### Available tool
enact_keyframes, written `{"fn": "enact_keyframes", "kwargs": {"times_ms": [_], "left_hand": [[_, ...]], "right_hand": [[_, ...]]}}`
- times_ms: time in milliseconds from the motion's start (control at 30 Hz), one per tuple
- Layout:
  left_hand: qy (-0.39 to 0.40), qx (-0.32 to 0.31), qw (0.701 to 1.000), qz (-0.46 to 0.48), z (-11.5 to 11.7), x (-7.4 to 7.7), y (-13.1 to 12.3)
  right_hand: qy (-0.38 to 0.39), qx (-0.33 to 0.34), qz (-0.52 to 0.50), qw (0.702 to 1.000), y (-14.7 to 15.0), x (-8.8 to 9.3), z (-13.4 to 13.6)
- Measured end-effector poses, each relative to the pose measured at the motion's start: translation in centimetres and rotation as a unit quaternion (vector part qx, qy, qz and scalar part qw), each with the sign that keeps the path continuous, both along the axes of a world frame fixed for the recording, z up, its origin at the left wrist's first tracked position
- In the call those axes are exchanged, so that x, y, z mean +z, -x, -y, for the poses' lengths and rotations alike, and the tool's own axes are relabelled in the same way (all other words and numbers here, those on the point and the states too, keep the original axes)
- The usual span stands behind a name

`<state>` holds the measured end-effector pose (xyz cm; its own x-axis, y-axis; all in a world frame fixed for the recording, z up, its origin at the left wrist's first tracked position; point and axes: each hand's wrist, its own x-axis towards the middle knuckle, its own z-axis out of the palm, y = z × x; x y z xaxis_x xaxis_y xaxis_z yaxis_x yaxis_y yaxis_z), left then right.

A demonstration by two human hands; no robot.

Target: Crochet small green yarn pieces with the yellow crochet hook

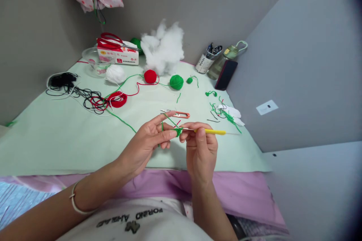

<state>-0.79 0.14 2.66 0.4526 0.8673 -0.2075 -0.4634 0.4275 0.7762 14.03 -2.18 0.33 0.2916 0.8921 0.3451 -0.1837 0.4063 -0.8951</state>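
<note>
My left hand pinches a small green crochet piece between thumb and fingers, with green yarn looped over the raised index finger. My right hand grips a yellow-handled crochet hook whose metal tip points into the green piece. Both hands hover over the near edge of the pale green table mat. The green yarn trails back across the mat toward the left.
Orange thread snips lie just beyond my hands. Farther back are red and green yarn balls, white yarn, black cord, stuffing, a tissue box with red scissors, a bottle and a phone.
</note>
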Motion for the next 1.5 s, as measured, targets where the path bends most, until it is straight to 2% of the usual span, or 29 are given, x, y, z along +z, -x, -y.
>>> {"fn": "enact_keyframes", "kwargs": {"times_ms": [133,233,300,367,467,533,567,600,633,700,767,833,900,1033,1100,1167,1200,1233,1267,1333,1367,1433,1500], "left_hand": [[-0.016,0.017,0.999,-0.022,0.1,0.3,0.1],[-0.048,0.042,0.996,-0.054,0.1,0.3,0.1],[-0.077,0.058,0.992,-0.083,0.1,0.3,0.1],[-0.104,0.078,0.985,-0.115,0.3,0.3,0.0],[-0.117,0.101,0.979,-0.131,0.6,0.3,-0.1],[-0.083,0.077,0.99,-0.088,0.6,0.2,-0.2],[-0.051,0.049,0.996,-0.056,0.6,0.2,-0.2],[-0.015,0.021,0.999,-0.023,0.5,0.1,-0.2],[0.018,0.001,1.0,0.004,0.4,0.1,-0.2],[0.052,-0.012,0.998,0.038,0.1,0.0,-0.2],[0.033,0.003,0.998,0.044,-0.1,0.1,-0.1],[-0.007,0.004,1.0,0.027,-0.1,0.1,-0.1],[-0.041,0.002,0.999,-0.001,0.0,0.0,-0.2],[-0.087,0.037,0.995,-0.041,0.2,-0.2,-0.3],[-0.083,0.041,0.995,-0.037,0.1,-0.3,-0.4],[-0.045,0.014,0.999,-0.009,-0.1,-0.4,-0.4],[-0.019,-0.003,1.0,0.009,-0.3,-0.5,-0.5],[0.004,-0.015,1.0,0.027,-0.5,-0.5,-0.5],[0.019,-0.023,0.999,0.041,-0.6,-0.6,-0.4],[0.026,-0.016,0.998,0.051,-0.9,-0.6,-0.4],[0.018,-0.005,0.999,0.047,-0.9,-0.6,-0.4],[-0.014,0.015,0.999,0.027,-0.8,-0.6,-0.4],[-0.052,0.028,0.998,0.008,-0.6,-0.7,-0.5]], "right_hand": [[-0.007,0.023,0.011,1.0,-0.5,0.4,0.1],[-0.03,-0.003,0.104,0.994,-0.8,0.9,0.6],[-0.065,-0.032,0.186,0.98,-0.9,1.1,1.0],[-0.114,-0.055,0.275,0.953,-0.9,1.0,1.3],[-0.176,-0.094,0.414,0.888,-0.7,0.1,1.6],[-0.199,-0.143,0.47,0.848,-0.4,-0.7,1.6],[-0.209,-0.165,0.472,0.84,-0.3,-0.9,1.6],[-0.209,-0.177,0.459,0.845,-0.2,-1.0,1.5],[-0.199,-0.178,0.43,0.862,-0.1,-1.0,1.4],[-0.153,-0.157,0.332,0.917,-0.1,-0.5,1.2],[-0.099,-0.114,0.211,0.966,-0.1,0.2,0.9],[-0.071,-0.068,0.134,0.986,0.0,0.7,0.6],[-0.074,-0.048,0.133,0.987,0.1,0.8,0.4],[-0.094,-0.085,0.219,0.968,0.4,0.2,0.5],[-0.13,-0.117,0.304,0.937,0.3,-0.2,0.7],[-0.176,-0.144,0.381,0.896,0.0,-0.5,0.8],[-0.185,-0.152,0.39,0.889,-0.2,-0.5,0.8],[-0.177,-0.154,0.371,0.899,-0.3,-0.4,0.7],[-0.154,-0.149,0.327,0.92,-0.4,-0.3,0.6],[-0.095,-0.118,0.197,0.969,-0.6,0.1,0.3],[-0.072,-0.092,0.139,0.983,-0.5,0.3,0.2],[-0.055,-0.041,0.088,0.994,-0.3,0.6,0.1],[-0.056,-0.024,0.103,0.993,-0.1,0.6,0.0]]}}
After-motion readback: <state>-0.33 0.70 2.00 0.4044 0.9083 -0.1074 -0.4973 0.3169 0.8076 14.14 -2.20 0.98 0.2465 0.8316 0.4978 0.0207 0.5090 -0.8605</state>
